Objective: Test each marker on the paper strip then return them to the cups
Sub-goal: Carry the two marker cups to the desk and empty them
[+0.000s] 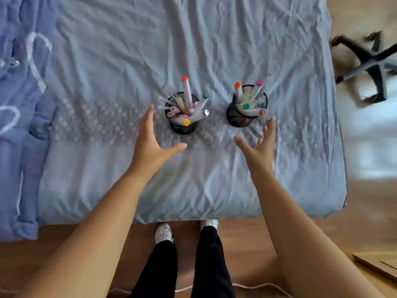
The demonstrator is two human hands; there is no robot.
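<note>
Two black mesh cups stand on the pale blue bed sheet (pixel 193 50). The left cup (pixel 182 126) holds several white markers with coloured caps, and so does the right cup (pixel 237 119). My left hand (pixel 150 143) is open, fingers straight and thumb spread, just left of and in front of the left cup without touching it. My right hand (pixel 261 143) is open with spread fingers, just in front of and to the right of the right cup. Neither hand holds anything. No paper strip is in view.
A rumpled lilac duvet (pixel 19 125) lies along the bed's left side. A black swivel-chair base (pixel 371 61) stands on the wooden floor at the right. My legs and white shoes (pixel 164 232) are at the bed's near edge. A cord (pixel 257 286) lies on the floor.
</note>
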